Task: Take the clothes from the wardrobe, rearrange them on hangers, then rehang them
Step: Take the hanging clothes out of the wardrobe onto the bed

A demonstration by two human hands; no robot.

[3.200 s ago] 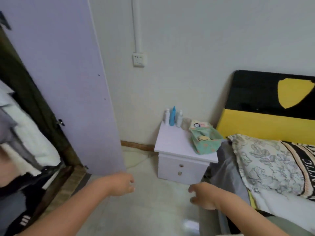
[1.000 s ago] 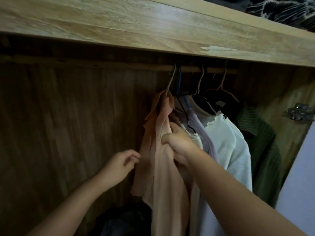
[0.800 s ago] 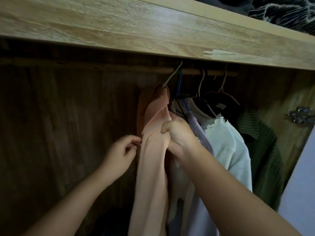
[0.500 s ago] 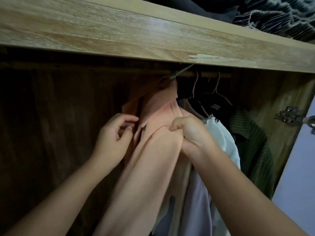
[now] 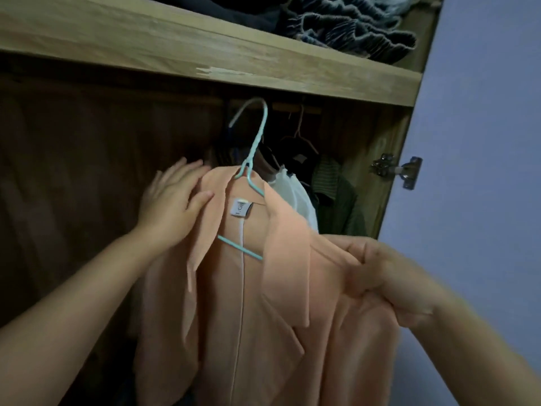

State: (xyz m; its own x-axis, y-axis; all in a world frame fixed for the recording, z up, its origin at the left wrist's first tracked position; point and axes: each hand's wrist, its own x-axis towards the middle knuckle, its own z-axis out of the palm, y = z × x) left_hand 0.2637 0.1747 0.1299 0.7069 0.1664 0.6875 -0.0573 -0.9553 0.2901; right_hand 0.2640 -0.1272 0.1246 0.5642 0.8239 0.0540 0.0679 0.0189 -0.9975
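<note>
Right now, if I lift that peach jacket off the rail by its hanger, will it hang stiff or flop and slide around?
Probably floppy: the jacket bunches where the right hand grips it. It may slide, since the hanger is thin and looks smooth. It seems light.

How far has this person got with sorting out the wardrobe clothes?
Barely begun. Done: the peach jacket on its teal hanger looks lifted off the rail, though the hook's contact is unclear. In hand: the right hand grips its shoulder while the left hand rests flat on the collar. Left: rearranging and rehanging it, then the white top, the green shirt and other dark garments.
</note>
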